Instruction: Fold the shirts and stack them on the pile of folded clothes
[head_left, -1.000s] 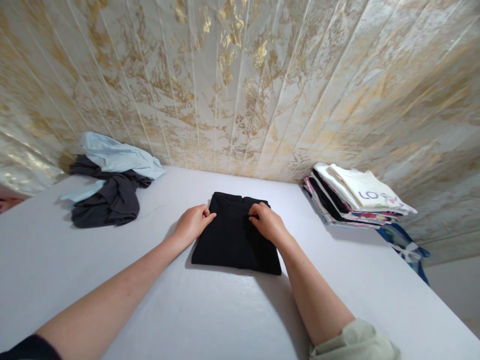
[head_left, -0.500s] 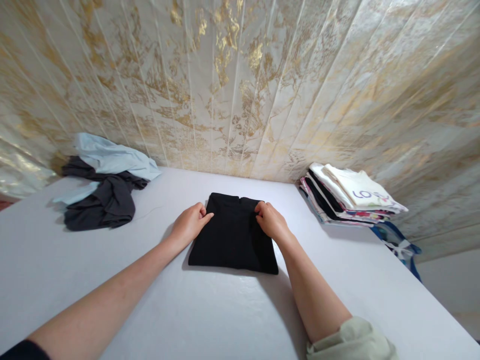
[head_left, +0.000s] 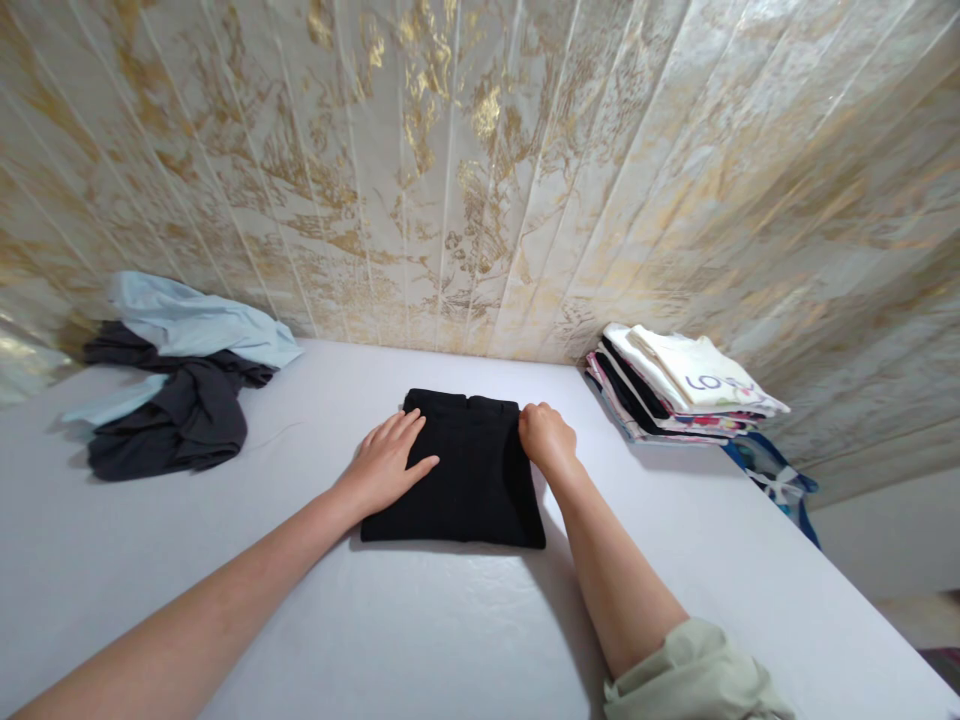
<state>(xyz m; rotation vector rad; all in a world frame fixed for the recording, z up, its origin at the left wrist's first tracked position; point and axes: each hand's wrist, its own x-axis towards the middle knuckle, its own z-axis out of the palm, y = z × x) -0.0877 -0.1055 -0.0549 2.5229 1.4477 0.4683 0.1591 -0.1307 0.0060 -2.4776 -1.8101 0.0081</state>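
A folded black garment (head_left: 469, 480) lies flat in the middle of the white table (head_left: 420, 630). My left hand (head_left: 388, 462) rests flat on its left edge, fingers stretched out and a little apart. My right hand (head_left: 547, 436) sits at the garment's far right corner with its fingers curled under, pinching the cloth edge.
An unfolded heap of dark grey and pale blue clothes (head_left: 176, 385) lies at the back left. A stack of folded shirts (head_left: 679, 385), white one on top, stands at the back right by the gold-patterned wall. A blue bag (head_left: 772, 475) hangs beyond the table's right edge.
My left hand has opened from a curled grip and now lies flat on the garment. My right hand slid outward to the garment's right corner. The view has shifted slightly.
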